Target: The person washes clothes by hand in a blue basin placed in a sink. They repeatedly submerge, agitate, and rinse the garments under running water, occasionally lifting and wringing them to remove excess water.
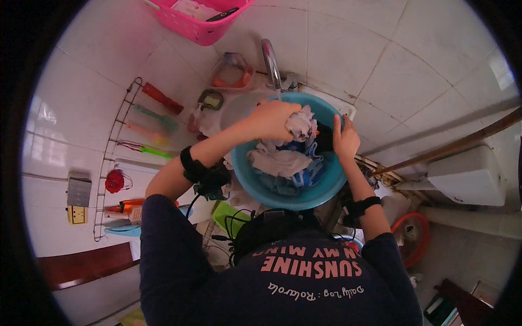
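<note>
A round blue plastic basin (248, 185) sits on the sink below a chrome faucet (271, 61), from which a thin stream of water seems to run. My left hand (277, 118) is over the basin's far left part, its fingers closed on a bunched pale cloth (301, 123). My right hand (346, 137) rests at the basin's right rim, fingers apart; whether it presses on the rim is hard to tell. Inside the basin lie a pale crumpled cloth (281, 161), blue and white fabric (308, 173), greyish-blue fabric (279, 184) and a black piece (325, 136).
A wire rack (107, 163) with brushes hangs on the left tiled wall. A pink basket (200, 28) is above the sink. Soap in a dish (212, 100) stands left of the basin. A wooden pole (444, 153) slants at the right; a green container (228, 218) is below left.
</note>
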A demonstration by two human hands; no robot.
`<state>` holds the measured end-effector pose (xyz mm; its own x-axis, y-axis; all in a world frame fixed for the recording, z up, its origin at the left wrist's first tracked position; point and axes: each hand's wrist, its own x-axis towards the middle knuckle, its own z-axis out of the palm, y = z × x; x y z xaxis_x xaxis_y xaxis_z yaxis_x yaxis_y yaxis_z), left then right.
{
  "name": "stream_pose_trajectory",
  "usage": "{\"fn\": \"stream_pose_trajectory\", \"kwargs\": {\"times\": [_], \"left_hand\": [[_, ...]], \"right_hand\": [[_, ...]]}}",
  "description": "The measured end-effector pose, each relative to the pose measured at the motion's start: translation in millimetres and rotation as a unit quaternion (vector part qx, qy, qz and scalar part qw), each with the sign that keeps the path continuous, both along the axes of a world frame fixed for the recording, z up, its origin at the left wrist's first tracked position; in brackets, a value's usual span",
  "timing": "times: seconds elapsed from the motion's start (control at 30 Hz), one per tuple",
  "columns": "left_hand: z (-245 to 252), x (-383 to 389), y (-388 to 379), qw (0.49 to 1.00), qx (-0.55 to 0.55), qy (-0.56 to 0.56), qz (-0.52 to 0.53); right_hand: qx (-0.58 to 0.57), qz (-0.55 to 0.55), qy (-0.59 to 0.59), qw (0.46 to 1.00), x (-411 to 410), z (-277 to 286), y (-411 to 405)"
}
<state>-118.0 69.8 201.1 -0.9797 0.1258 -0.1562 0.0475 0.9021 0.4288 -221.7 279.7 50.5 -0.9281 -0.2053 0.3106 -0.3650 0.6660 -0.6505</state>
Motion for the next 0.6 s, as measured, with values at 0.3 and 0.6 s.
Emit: {"fn": "stream_pose_trajectory", "kwargs": {"times": [0.3, 0.6], "left_hand": [[-88, 21, 25, 0.986, -0.110, -0.103, -0.078], [-160, -27, 23, 0.996, 0.008, -0.089, 0.004]], "right_hand": [[-0.011, 0.005, -0.011, 1.000, 1, 1, 1], [0.001, 0.005, -0.023, 1.000, 1, -3, -2]]}}
